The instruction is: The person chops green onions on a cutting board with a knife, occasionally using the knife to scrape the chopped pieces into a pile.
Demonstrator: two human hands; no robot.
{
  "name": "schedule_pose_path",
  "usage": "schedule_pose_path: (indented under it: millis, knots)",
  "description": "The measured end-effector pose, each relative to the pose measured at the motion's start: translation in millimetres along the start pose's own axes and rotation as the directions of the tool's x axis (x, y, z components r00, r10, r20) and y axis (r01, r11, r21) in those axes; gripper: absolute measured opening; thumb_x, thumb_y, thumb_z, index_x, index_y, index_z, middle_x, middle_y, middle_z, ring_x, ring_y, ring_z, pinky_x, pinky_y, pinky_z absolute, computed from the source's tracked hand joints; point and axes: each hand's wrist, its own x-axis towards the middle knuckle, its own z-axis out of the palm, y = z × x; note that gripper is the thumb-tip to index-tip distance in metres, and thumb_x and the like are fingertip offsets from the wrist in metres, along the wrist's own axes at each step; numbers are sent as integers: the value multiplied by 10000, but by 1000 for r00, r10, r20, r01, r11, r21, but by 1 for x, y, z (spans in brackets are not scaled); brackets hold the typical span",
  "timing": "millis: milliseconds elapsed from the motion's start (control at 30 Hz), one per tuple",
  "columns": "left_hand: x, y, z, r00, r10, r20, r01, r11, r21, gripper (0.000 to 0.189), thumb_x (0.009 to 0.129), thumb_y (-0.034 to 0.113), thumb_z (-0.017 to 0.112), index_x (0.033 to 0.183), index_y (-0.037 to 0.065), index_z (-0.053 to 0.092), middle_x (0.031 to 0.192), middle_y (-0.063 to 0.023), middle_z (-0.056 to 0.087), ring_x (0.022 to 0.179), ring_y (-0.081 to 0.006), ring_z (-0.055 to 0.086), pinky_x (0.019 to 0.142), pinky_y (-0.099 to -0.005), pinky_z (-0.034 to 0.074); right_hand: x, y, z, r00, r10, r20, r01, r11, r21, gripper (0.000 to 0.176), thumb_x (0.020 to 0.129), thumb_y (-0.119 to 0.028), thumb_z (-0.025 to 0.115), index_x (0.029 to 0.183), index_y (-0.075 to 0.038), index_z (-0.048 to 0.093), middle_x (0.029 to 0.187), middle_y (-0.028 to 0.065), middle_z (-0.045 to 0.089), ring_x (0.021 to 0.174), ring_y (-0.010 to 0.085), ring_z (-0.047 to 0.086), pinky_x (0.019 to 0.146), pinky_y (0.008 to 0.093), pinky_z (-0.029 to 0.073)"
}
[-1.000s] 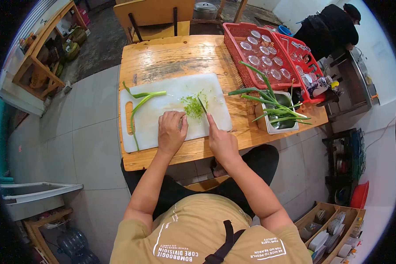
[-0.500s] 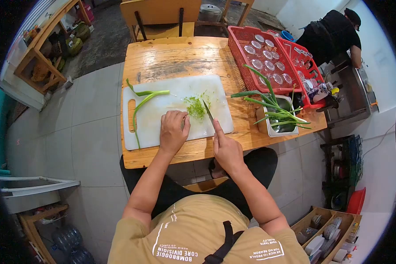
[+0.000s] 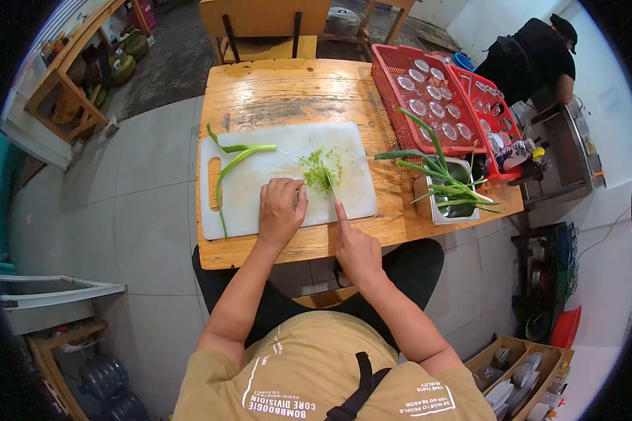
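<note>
Head view: right hand (image 3: 358, 250) grips knife (image 3: 331, 184), index finger extended along it; left hand (image 3: 282, 210) curled (grip unclear) beside chopped greens (image 3: 318, 175).

Plain white cutting board (image 3: 249, 203)

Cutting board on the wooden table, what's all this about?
A seated person grips a knife in the right hand, its blade in a pile of finely chopped greens on the cutting board. The left hand is beside the pile, fingers curled. A longer green stalk lies uncut at the board's left, and more stalks lie across a metal container.
</note>
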Motion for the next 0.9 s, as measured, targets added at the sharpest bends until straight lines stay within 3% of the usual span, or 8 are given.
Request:
schedule_pose_path:
  millis: [267,400,467,700,767,900]
  knots:
    - [1,4,-3,1000,15,21,-15,1000,3,142,969,116,728,1087,37,728,1050,-115,721,1067,-318,657,955,-452,480,35,3,-7,998,61,6,-61,992,106,629,1093,-214,568,1700,-194,402,682,217,700,612,416,700,583,540,555]
    - [0,2,-1,1000,2,-8,-2,1000,-3,136,970,116,726,1082,38,726,1045,-113,719,1062,-316,655,953,-450,480,14,12,-20,999,41,16,-43,986,159,606,1110,-220,555,1697,-217,406,689,223,700,613,430,691,600,544,553]
    - [-1,3,0,1000,5,-5,-5,1000,-2,135,969,116,727,1079,39,726,1043,-112,718,1058,-314,654,953,-450,480,-1,9,-32,996,24,-85,-8,983,182,608,1110,-217,567,1697,-214,409,691,218,700,609,424,690,602,537,551]
    - [1,2,0,1000,22,0,-22,1000,2,133,965,119,727,1073,42,727,1039,-102,719,1054,-307,654,958,-446,477,-4,-1,2,1000,28,-3,-27,998,64,713,1048,-193,632,1712,-177,375,672,175,702,572,383,697,556,541,558]
    - [1,3,0,999,29,16,-29,1000,6,132,966,120,726,1073,44,727,1042,-103,720,1058,-307,654,959,-446,476,19,-1,-1,999,6,-53,-2,998,67,766,1018,-167,652,1723,-159,354,669,164,701,564,374,696,545,522,560]
    - [0,3,1,1000,12,1,-12,1000,10,131,965,120,727,1073,47,732,1050,-105,722,1062,-308,654,960,-447,475,4,-1,3,998,-8,-62,12,997,77,677,1087,-199,599,1723,-196,367,643,189,669,544,404,668,546,539,539]
